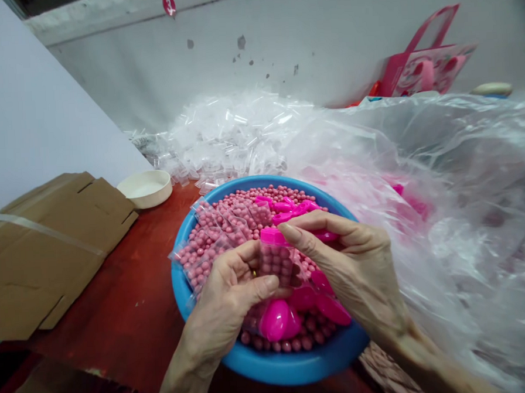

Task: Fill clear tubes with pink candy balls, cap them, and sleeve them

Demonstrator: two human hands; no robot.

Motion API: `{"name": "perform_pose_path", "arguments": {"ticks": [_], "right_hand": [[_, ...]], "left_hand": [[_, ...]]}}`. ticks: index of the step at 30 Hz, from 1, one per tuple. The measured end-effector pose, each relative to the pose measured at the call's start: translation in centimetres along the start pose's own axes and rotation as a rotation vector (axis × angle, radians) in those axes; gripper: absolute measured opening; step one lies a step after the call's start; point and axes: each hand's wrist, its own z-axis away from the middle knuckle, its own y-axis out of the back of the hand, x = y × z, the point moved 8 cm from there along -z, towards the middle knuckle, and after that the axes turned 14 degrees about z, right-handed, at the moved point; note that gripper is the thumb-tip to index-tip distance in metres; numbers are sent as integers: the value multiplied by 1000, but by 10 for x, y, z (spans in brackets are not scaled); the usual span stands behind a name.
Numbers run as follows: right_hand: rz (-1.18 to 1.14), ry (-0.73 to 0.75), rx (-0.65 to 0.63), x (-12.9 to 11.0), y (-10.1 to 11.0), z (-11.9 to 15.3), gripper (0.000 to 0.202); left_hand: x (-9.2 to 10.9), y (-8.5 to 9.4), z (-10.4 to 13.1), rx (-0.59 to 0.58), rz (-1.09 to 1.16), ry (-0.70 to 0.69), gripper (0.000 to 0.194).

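Over a blue basin [289,368] of pink beads [292,343], my left hand [230,295] holds a small clear container [275,263] filled with beads, thumb in front. A bright pink cap [272,237] sits on its top. My right hand [348,250] has its thumb and forefinger at the cap's right side; its other fingers are curled and partly hidden. Several bead-filled clear containers [228,219] lie on the beads at the basin's left. Glossy pink plastic pieces [280,320] lie below my hands, and more pink pieces [289,208] are at the back.
Clear empty containers [237,136] are heaped behind the basin. To the right spreads a large transparent plastic bag [470,209] with pink pieces inside. A white round dish [146,189] and folded cardboard [54,248] are at the left on the red table [131,291]. A pink bag [427,67] stands back right.
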Motion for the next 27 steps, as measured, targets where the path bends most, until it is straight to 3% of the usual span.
{"name": "perform_pose_path", "arguments": {"ticks": [3, 8, 14, 15, 18, 21, 27], "right_hand": [[87, 107, -31, -7, 1, 0, 10], [198, 274, -85, -15, -2, 1, 9], [380, 525, -143, -33, -4, 4, 8], [459, 590, -139, -38, -5, 7, 15], [788, 774, -104, -49, -11, 23, 39], [1017, 834, -46, -51, -18, 36, 43], [988, 950, 109, -61, -21, 46, 29]], "left_hand": [[2, -1, 1, -13, 10, 6, 32], [5, 6, 0, 77, 33, 0, 19], [8, 7, 2, 116, 33, -30, 31], [9, 8, 2, 113, 27, -51, 29], [15, 8, 1, 109, -24, -157, 24], [17, 6, 0, 78, -78, -207, 25], [20, 2, 3, 56, -177, -262, 27]]}}
